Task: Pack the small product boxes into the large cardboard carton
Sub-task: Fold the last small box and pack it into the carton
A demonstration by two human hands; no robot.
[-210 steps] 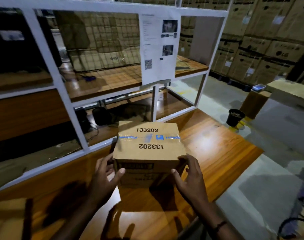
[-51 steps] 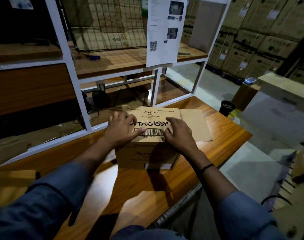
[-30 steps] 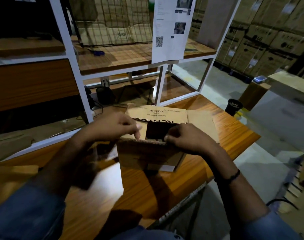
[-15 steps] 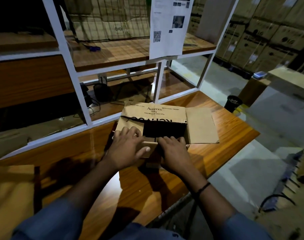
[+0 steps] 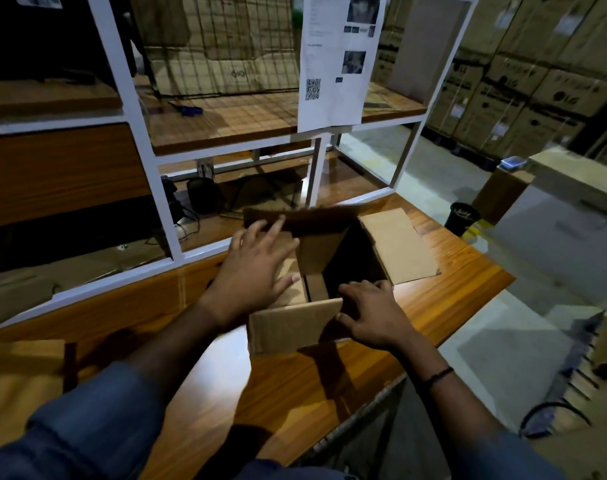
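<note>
While the carton (image 5: 291,327) is standing mouth-up just ahead, I am laying my left hand (image 5: 257,268), fingers spread, across its left flap and my right hand (image 5: 374,313) on its near rim, grip unclear; product boxes unseen.

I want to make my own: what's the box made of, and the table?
The carton looks like plain brown cardboard, matte, with creased flaps. The table looks like wood or wood-look laminate, I can't tell which: glossy, with grain lines and bright reflections.
</note>
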